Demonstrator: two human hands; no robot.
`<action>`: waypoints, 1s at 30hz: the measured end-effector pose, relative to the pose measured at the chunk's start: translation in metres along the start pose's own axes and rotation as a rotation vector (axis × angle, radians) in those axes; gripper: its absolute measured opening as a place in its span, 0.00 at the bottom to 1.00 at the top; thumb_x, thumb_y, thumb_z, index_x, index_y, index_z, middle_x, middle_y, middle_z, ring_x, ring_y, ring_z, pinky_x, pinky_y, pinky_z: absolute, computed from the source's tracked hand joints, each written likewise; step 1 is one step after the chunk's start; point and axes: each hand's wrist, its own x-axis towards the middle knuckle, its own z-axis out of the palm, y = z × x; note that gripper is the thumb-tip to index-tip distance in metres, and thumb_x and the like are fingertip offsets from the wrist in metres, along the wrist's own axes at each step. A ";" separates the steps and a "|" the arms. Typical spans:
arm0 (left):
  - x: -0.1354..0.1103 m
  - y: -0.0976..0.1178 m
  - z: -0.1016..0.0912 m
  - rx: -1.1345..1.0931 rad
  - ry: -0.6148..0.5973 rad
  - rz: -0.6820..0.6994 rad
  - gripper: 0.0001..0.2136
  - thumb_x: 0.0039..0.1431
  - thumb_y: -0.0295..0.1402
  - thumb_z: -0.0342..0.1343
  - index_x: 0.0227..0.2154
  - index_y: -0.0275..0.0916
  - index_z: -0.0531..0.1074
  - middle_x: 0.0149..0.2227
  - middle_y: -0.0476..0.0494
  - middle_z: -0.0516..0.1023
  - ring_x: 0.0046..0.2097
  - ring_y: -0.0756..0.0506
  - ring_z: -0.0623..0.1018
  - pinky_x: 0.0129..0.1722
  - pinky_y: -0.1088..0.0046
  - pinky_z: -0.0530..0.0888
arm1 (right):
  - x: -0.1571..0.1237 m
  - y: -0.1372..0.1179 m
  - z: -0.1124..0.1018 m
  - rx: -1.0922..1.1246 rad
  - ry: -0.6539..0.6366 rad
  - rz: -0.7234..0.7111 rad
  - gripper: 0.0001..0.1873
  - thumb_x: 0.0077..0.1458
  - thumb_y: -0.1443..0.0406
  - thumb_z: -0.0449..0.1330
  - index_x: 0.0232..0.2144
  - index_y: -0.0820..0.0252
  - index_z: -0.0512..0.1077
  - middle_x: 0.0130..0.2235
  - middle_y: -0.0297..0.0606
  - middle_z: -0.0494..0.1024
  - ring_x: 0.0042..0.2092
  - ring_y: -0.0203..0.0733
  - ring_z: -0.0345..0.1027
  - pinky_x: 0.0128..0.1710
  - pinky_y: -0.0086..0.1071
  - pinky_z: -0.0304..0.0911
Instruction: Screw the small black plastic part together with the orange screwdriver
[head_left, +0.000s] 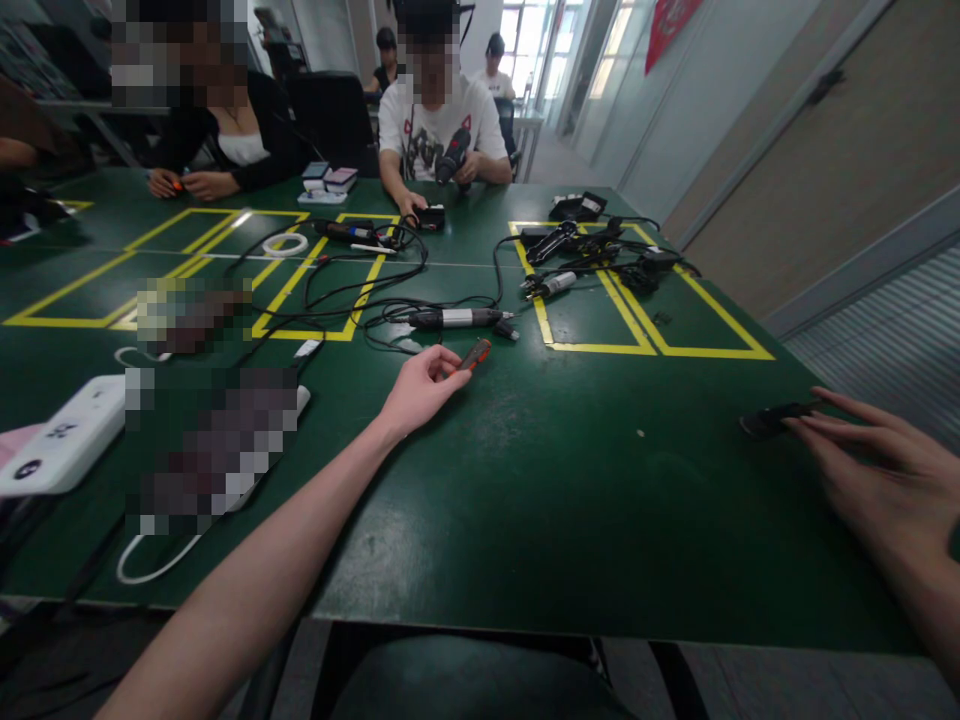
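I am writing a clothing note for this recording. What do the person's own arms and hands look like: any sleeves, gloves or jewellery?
The left forearm shows no sleeve as far as the picture's edge. The left hand and right hand wear no gloves, and no ring, watch or bracelet is visible. Of the right arm only the wrist shows, also bare.

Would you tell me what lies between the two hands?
In the head view, only bare green table, save a tiny white speck, between the left hand pinching the orange-tipped tool and the right hand on a flat black item.
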 end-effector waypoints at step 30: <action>0.000 0.002 0.000 -0.006 -0.005 -0.018 0.08 0.54 0.36 0.64 0.33 0.39 0.73 0.27 0.51 0.75 0.26 0.51 0.68 0.28 0.74 0.64 | -0.003 0.011 -0.003 -0.042 -0.122 -0.012 0.13 0.52 0.54 0.65 0.23 0.54 0.80 0.33 0.39 0.86 0.31 0.51 0.82 0.33 0.42 0.77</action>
